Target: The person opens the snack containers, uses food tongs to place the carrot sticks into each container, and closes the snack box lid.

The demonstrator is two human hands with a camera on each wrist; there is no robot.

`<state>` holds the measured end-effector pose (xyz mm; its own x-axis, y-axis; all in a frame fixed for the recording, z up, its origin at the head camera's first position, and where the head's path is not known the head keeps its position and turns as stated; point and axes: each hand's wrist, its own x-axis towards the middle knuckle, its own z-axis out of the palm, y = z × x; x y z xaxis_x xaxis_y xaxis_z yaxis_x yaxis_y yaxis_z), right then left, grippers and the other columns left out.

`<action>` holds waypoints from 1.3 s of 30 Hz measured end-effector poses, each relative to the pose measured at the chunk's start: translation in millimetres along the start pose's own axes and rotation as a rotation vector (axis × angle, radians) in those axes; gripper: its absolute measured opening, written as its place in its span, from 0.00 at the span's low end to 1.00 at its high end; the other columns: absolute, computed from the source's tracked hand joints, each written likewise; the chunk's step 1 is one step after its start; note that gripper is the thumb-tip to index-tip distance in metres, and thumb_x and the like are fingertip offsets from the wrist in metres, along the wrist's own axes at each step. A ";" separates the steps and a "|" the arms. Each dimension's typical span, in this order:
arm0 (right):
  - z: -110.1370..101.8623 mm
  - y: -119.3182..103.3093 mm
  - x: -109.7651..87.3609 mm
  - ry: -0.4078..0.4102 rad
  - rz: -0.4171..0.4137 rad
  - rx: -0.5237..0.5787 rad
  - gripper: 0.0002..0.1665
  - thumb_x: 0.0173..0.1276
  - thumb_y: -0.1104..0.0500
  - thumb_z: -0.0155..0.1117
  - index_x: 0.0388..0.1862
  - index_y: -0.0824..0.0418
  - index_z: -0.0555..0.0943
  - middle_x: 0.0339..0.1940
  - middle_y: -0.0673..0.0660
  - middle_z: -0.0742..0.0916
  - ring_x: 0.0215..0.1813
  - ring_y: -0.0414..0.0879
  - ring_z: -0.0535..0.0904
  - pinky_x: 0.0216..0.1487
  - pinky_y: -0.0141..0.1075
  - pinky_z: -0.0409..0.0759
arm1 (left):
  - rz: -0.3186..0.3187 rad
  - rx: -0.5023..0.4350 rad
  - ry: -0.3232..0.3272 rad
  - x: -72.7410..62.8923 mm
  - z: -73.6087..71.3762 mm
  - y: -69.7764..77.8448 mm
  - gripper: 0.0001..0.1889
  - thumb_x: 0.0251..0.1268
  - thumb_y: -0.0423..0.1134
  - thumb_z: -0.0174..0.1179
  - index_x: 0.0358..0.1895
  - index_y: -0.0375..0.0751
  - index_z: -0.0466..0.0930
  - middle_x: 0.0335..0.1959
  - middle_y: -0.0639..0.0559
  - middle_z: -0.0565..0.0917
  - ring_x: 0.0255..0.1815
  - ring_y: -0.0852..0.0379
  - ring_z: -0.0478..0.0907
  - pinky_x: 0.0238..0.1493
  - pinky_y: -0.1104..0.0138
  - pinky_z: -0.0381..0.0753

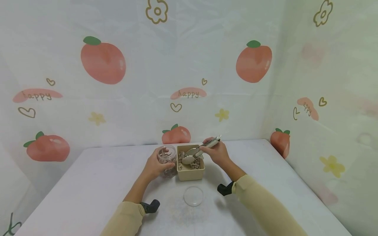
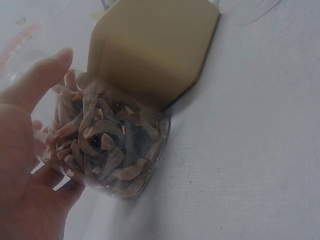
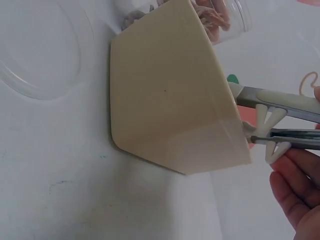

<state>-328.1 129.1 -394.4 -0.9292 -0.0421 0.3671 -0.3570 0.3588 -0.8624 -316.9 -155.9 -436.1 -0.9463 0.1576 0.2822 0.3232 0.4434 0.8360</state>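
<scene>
The jar, just left of the box, is held in the curled fingers of the left hand, while the tongs are gripped by the right hand. Their heads are seen inside the box, among brown pieces, only from the head; both are hidden by its wall in the right wrist view. The jar's packed pieces are shown most clearly by the left wrist.
</scene>
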 end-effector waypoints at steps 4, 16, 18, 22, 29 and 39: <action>2.0 1.1 -1.6 0.020 0.017 0.031 0.17 0.59 0.58 0.73 0.43 0.67 0.81 0.30 0.53 0.86 0.32 0.44 0.79 0.35 0.36 0.75 | 0.006 -0.002 -0.001 0.1 -0.8 -1.1 0.46 0.48 0.45 0.77 0.70 0.40 0.61 0.62 0.47 0.76 0.63 0.46 0.69 0.63 0.50 0.66; -1.8 -5.4 -4.0 0.045 0.012 0.071 0.13 0.60 0.59 0.72 0.40 0.65 0.82 0.25 0.53 0.85 0.28 0.45 0.78 0.32 0.38 0.74 | 0.001 0.001 -0.001 -0.1 0.0 1.4 0.45 0.49 0.42 0.76 0.70 0.40 0.60 0.62 0.45 0.75 0.64 0.45 0.69 0.63 0.50 0.66; -4.3 -7.6 -3.9 0.054 0.016 0.083 0.13 0.60 0.59 0.72 0.40 0.65 0.82 0.25 0.53 0.84 0.28 0.46 0.78 0.32 0.38 0.74 | 0.003 0.007 0.000 -0.4 -0.2 1.3 0.45 0.49 0.43 0.76 0.70 0.40 0.60 0.62 0.45 0.75 0.63 0.45 0.69 0.63 0.49 0.67; -9.8 -11.9 -3.0 0.060 0.012 0.085 0.13 0.61 0.58 0.72 0.40 0.64 0.83 0.25 0.53 0.85 0.29 0.46 0.79 0.32 0.38 0.76 | 0.010 0.002 -0.001 -0.5 -0.5 0.5 0.45 0.49 0.44 0.76 0.70 0.39 0.61 0.62 0.44 0.75 0.63 0.45 0.70 0.62 0.49 0.68; -19.3 -22.3 -2.2 0.050 0.008 0.135 0.17 0.62 0.59 0.71 0.44 0.70 0.81 0.29 0.52 0.86 0.31 0.44 0.80 0.38 0.41 0.80 | 0.013 -0.001 -0.010 0.7 -0.8 -1.9 0.46 0.49 0.46 0.76 0.70 0.40 0.60 0.62 0.45 0.75 0.62 0.45 0.70 0.61 0.49 0.68; -24.4 -36.9 0.2 0.108 -0.031 0.260 0.14 0.61 0.63 0.70 0.42 0.71 0.80 0.29 0.52 0.86 0.29 0.41 0.81 0.36 0.33 0.80 | 0.009 -0.006 -0.006 0.6 -0.3 -0.2 0.45 0.49 0.42 0.76 0.70 0.40 0.61 0.62 0.46 0.75 0.63 0.44 0.69 0.62 0.49 0.68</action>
<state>-312.8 138.6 -354.0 -0.9069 0.0552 0.4176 -0.4105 0.1067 -0.9056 -317.5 -156.1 -435.9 -0.9434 0.1671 0.2864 0.3312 0.4369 0.8363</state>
